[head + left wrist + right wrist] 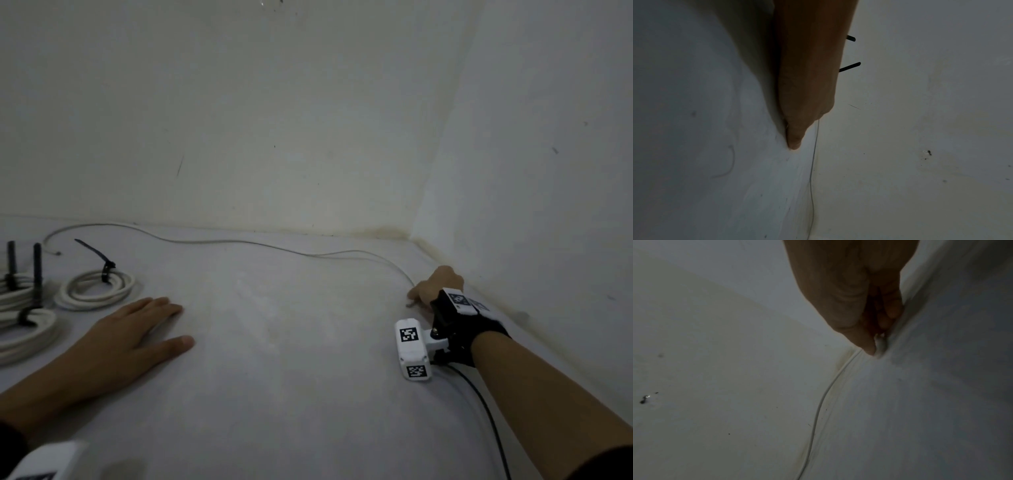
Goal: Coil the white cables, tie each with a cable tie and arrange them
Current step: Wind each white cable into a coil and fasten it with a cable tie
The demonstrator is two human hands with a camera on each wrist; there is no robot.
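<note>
A long loose white cable (239,242) runs across the back of the white surface, from the left to my right hand (432,287) near the corner. That hand pinches the cable's end (880,346) between thumb and fingers against the surface. My left hand (137,329) lies flat and open on the surface at the left, holding nothing. Beside it sit coiled white cables: one small coil (96,288) tied with a black cable tie (107,269), and larger coils (20,322) at the left edge with black ties (37,270) standing up.
Pale walls (308,120) meet in a corner (411,236) just behind my right hand. A black wire (486,407) trails from the wrist camera along my right forearm. The white surface (291,342) stretches between my two hands.
</note>
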